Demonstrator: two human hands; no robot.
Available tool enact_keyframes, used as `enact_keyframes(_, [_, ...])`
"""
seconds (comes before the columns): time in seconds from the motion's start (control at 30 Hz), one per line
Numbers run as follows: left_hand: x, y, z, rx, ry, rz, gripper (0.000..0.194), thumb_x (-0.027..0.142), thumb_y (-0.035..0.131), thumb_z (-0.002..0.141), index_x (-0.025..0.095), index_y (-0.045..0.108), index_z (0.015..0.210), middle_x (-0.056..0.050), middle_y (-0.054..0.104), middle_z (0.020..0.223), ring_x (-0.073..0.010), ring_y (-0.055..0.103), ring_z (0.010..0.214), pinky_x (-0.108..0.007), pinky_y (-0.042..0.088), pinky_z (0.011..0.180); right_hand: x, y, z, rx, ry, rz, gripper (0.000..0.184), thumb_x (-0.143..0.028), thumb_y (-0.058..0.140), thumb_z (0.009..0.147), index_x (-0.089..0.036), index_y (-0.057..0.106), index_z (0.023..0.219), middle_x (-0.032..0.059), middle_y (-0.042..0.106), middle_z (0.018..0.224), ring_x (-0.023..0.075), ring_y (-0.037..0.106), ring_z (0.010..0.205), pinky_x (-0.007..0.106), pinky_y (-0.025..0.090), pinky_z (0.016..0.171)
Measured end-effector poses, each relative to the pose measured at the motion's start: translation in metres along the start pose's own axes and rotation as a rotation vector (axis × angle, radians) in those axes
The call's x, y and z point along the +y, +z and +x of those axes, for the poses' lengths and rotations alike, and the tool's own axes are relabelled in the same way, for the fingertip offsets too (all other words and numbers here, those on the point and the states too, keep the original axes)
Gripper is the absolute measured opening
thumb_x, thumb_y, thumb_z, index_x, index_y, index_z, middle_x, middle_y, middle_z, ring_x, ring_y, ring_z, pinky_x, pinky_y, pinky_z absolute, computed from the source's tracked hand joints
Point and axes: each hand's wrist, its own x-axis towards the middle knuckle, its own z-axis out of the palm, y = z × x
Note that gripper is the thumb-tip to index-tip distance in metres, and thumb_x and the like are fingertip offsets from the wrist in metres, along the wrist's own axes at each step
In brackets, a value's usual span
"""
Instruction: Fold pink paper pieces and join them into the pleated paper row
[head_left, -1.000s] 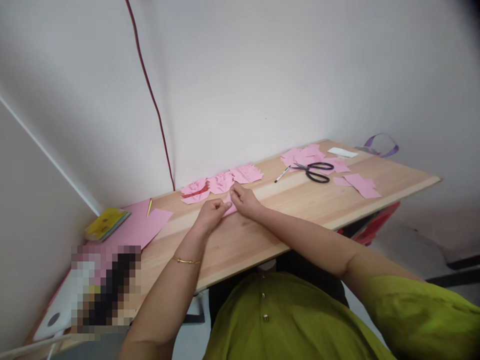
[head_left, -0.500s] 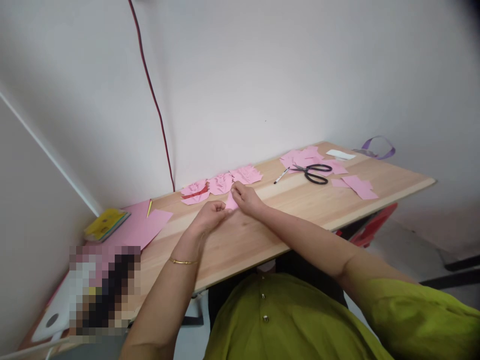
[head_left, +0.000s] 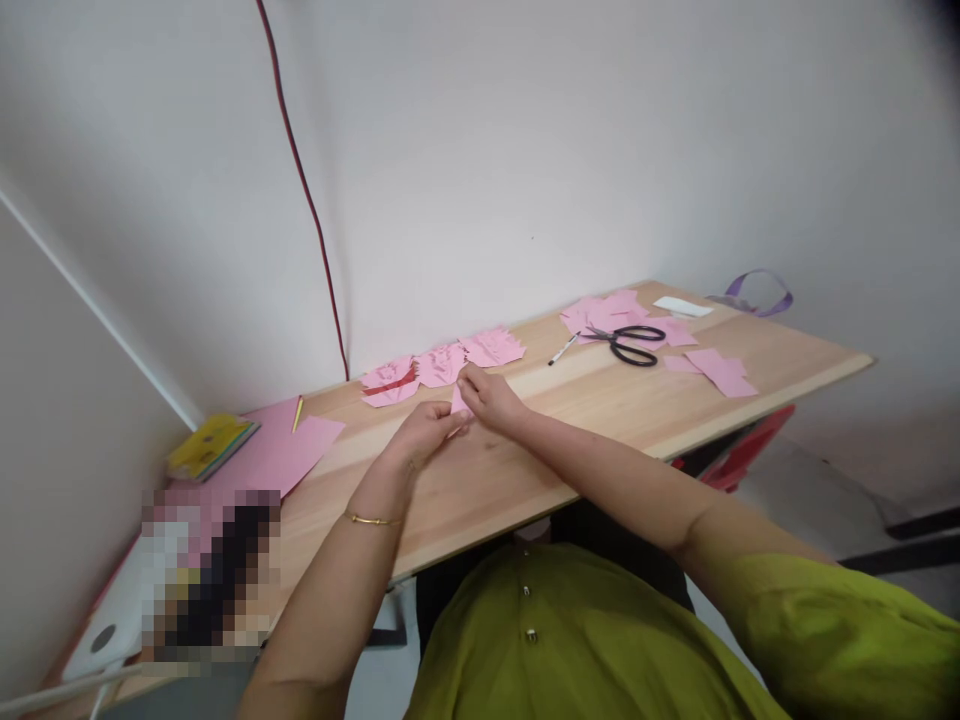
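Between my two hands, just above the wooden table (head_left: pixel 510 490), is a small piece of pink paper (head_left: pixel 457 400). My left hand (head_left: pixel 429 430) pinches its lower left side between thumb and fingers. With closed fingers, my right hand (head_left: pixel 489 396) grips the paper's upper right side and hides part of it. Just beyond the hands, several pink paper cut-outs with jagged edges lie in a row along the wall; the rightmost cut-out (head_left: pixel 495 347) is nearest the right hand. A red strip (head_left: pixel 390 385) crosses the leftmost one.
To the right lie black-handled scissors (head_left: pixel 636 345), a pen (head_left: pixel 564 348) and loose pink papers (head_left: pixel 721 372). A white strip (head_left: pixel 682 306) and a purple band (head_left: pixel 761 285) are at the far end. On the left are large pink sheets (head_left: pixel 277 450), a yellow packet (head_left: pixel 210 445) and a yellow pencil (head_left: pixel 298 413).
My left hand has shifted slightly right, its fingers now further under the pink paper. The right hand has moved slightly left, and the paper remains held between both.
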Motion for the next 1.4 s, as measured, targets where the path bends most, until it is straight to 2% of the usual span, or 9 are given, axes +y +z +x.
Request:
enact_keyframes(0.1, [-0.002,0.005,0.003,0.029,-0.01,0.081,0.031,0.042,0.07,0.066,0.014,0.057,0.063,0.002,0.05,0.055,-0.0076,0.035,0.049,-0.024,0.024,0.05,-0.002,0.003,-0.001,-0.021,0.012,-0.027,0.016,-0.033,0.039,0.091,-0.02,0.049,0.089,0.0006,0.051,0.065,0.0166,0.048,0.06,0.026,0.031,0.059])
enact_keyframes(0.27, [0.001,0.004,0.003,0.067,0.018,0.179,0.024,0.035,0.07,0.064,0.014,0.059,0.064,0.003,0.05,0.055,-0.0084,0.037,0.05,-0.023,0.024,0.05,-0.003,0.003,0.002,-0.01,0.028,-0.051,0.018,-0.033,0.037,0.091,-0.02,0.048,0.088,0.0013,0.051,0.065,0.0174,0.048,0.062,0.026,0.031,0.059])
enact_keyframes(0.4, [-0.002,-0.002,0.001,0.096,-0.019,0.224,0.018,0.031,0.07,0.063,0.013,0.063,0.064,0.002,0.053,0.053,-0.0085,0.039,0.048,-0.023,0.026,0.049,0.008,-0.009,0.008,0.119,0.114,-0.054,0.018,-0.033,0.036,0.091,-0.02,0.048,0.086,0.0016,0.051,0.066,0.0171,0.048,0.061,0.027,0.032,0.061])
enact_keyframes(0.53, [-0.005,-0.006,-0.001,0.086,-0.014,0.144,0.023,0.029,0.074,0.06,0.013,0.069,0.074,-0.003,0.064,0.066,-0.0108,0.052,0.058,-0.023,0.037,0.057,0.02,-0.023,0.012,0.227,0.175,-0.063,0.02,-0.035,0.036,0.091,-0.02,0.049,0.085,0.0023,0.053,0.066,0.0171,0.047,0.061,0.027,0.033,0.061])
enact_keyframes(0.67, [-0.001,0.0,0.0,0.055,-0.012,0.02,0.033,0.038,0.076,0.063,0.014,0.069,0.084,-0.002,0.065,0.071,-0.0111,0.054,0.06,-0.023,0.039,0.058,0.014,-0.018,0.009,0.127,0.09,-0.054,0.018,-0.033,0.038,0.091,-0.02,0.049,0.087,0.0023,0.053,0.067,0.0167,0.048,0.061,0.026,0.033,0.061])
enact_keyframes(0.8, [0.0,0.009,0.003,0.109,-0.013,0.085,0.032,0.043,0.071,0.069,0.014,0.059,0.063,0.002,0.054,0.054,-0.0068,0.039,0.046,-0.022,0.026,0.047,0.003,-0.009,0.006,0.027,0.028,-0.067,0.016,-0.032,0.037,0.092,-0.021,0.049,0.087,0.0021,0.053,0.067,0.0167,0.048,0.062,0.026,0.032,0.06])
enact_keyframes(0.9, [-0.002,0.009,0.005,0.139,-0.022,0.098,0.033,0.041,0.07,0.07,0.015,0.053,0.058,0.002,0.052,0.051,-0.0061,0.037,0.044,-0.022,0.024,0.046,0.002,-0.007,0.005,0.029,0.04,-0.066,0.016,-0.031,0.037,0.092,-0.021,0.049,0.088,0.0023,0.054,0.068,0.0166,0.048,0.062,0.026,0.031,0.06])
enact_keyframes(1.2, [-0.001,-0.003,0.004,-0.028,-0.076,-0.111,0.014,0.022,0.072,0.068,0.011,0.064,0.07,-0.007,0.069,0.066,-0.0139,0.064,0.061,-0.026,0.047,0.065,0.009,-0.006,0.006,0.042,0.048,-0.025,0.017,-0.032,0.038,0.091,-0.02,0.049,0.085,0.0002,0.051,0.064,0.0156,0.046,0.059,0.026,0.032,0.059])
enact_keyframes(1.4, [0.006,-0.008,0.0,-0.103,-0.114,-0.192,0.022,0.02,0.074,0.07,0.009,0.068,0.088,-0.013,0.074,0.083,-0.0202,0.071,0.077,-0.028,0.051,0.069,0.013,-0.005,0.006,0.072,0.039,-0.021,0.018,-0.033,0.038,0.091,-0.02,0.048,0.084,0.0003,0.05,0.064,0.0157,0.047,0.06,0.026,0.033,0.06])
